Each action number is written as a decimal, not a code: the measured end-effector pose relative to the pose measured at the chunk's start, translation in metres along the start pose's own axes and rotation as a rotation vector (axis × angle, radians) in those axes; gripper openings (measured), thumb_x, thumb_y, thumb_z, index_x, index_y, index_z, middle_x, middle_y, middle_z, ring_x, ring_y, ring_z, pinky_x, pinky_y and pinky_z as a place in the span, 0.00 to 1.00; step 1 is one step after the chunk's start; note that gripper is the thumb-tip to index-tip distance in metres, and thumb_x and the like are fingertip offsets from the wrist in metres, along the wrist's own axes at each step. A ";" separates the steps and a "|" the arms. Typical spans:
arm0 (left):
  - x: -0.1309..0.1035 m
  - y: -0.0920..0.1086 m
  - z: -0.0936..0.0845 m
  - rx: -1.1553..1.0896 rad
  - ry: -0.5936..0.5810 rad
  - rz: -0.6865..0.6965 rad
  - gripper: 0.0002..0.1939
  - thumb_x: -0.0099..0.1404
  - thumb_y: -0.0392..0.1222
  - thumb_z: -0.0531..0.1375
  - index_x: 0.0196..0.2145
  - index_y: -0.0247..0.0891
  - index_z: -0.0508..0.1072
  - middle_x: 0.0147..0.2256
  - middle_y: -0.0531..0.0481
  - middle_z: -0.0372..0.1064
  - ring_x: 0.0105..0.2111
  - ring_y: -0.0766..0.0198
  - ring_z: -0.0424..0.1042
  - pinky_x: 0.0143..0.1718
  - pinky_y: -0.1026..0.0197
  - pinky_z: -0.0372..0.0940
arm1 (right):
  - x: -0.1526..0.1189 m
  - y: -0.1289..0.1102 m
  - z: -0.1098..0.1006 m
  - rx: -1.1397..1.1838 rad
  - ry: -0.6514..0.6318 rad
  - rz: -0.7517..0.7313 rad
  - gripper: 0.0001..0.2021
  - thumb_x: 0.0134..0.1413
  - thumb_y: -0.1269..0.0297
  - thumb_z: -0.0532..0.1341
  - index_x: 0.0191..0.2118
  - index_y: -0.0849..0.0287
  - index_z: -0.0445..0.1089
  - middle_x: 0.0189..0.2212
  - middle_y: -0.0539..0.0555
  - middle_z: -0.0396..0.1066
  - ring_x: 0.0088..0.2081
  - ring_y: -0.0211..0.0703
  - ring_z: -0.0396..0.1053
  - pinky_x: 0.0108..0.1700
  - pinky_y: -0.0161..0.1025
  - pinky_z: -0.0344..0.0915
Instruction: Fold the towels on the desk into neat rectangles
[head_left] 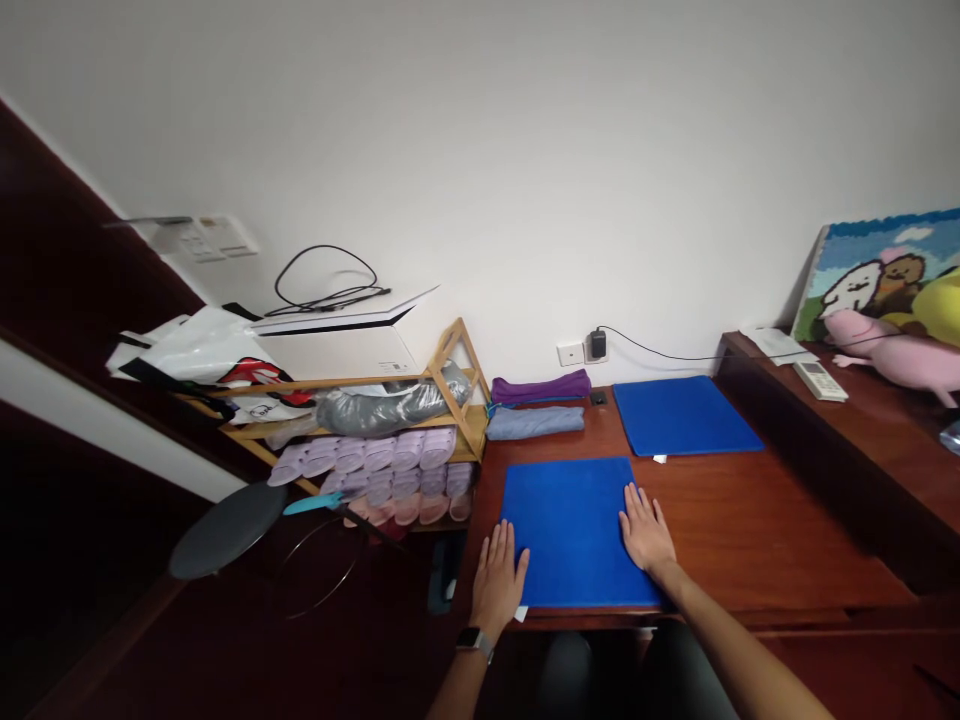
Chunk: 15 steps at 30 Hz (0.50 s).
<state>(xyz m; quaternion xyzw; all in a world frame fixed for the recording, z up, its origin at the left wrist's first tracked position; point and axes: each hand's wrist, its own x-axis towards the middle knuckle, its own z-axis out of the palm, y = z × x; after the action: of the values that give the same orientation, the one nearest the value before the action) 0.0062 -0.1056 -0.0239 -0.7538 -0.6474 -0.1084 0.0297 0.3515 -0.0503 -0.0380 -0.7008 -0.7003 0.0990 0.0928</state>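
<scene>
Head view: square blue mat (574, 530) flat on a reddish-brown wooden desk (795, 535), close to the desk's near edge. Left hand (498, 575) palm down at the mat's left edge, fingers extended and close together, thumb out over the blue; smartwatch (475, 641) on that wrist. Right hand (646, 528) likewise flat at the right edge, fingers stretched out, gripping nothing. Mat lies between the two hands, its surface looking smooth; small white tag (520, 614) showing at its near left corner, just beside the left hand.

Second blue mat (682, 415) farther back and to the right, apart from the first, near the wall. Behind the first mat, a folded grey-blue cloth (535, 423); behind that, a rolled purple cloth (541, 387). Black plug (598, 345) in the wall socket, its cord running right.

Left of desk: wooden rack (472, 430) with rows of lilac slippers (394, 450), a white box (345, 345) on top. Raised surface at right: remote control (820, 380) beside a pink plush toy (900, 350).
</scene>
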 end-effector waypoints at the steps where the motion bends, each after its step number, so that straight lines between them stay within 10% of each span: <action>1: 0.008 0.009 -0.003 -0.007 0.015 0.009 0.35 0.79 0.54 0.42 0.77 0.40 0.39 0.74 0.42 0.49 0.73 0.51 0.51 0.72 0.40 0.52 | 0.000 0.000 0.000 0.007 0.000 -0.002 0.34 0.73 0.54 0.36 0.77 0.64 0.43 0.76 0.56 0.43 0.77 0.50 0.39 0.76 0.55 0.37; 10: 0.099 0.181 0.027 -0.225 -0.099 0.302 0.33 0.79 0.52 0.39 0.77 0.41 0.40 0.75 0.45 0.46 0.75 0.54 0.45 0.74 0.42 0.48 | 0.001 0.004 0.004 0.026 -0.005 -0.030 0.33 0.72 0.56 0.37 0.77 0.62 0.43 0.76 0.56 0.44 0.77 0.49 0.37 0.76 0.56 0.36; 15: 0.097 0.156 0.042 -0.207 -0.128 0.256 0.34 0.79 0.54 0.40 0.77 0.43 0.41 0.75 0.46 0.46 0.75 0.54 0.44 0.74 0.42 0.46 | 0.000 0.003 0.003 0.005 -0.018 -0.014 0.33 0.72 0.56 0.37 0.77 0.63 0.42 0.76 0.56 0.42 0.77 0.49 0.37 0.76 0.55 0.35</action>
<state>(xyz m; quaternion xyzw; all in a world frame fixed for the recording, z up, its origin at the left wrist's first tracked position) 0.1781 -0.0291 -0.0309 -0.8346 -0.5319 -0.1217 -0.0758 0.3533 -0.0503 -0.0418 -0.6949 -0.7056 0.1067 0.0890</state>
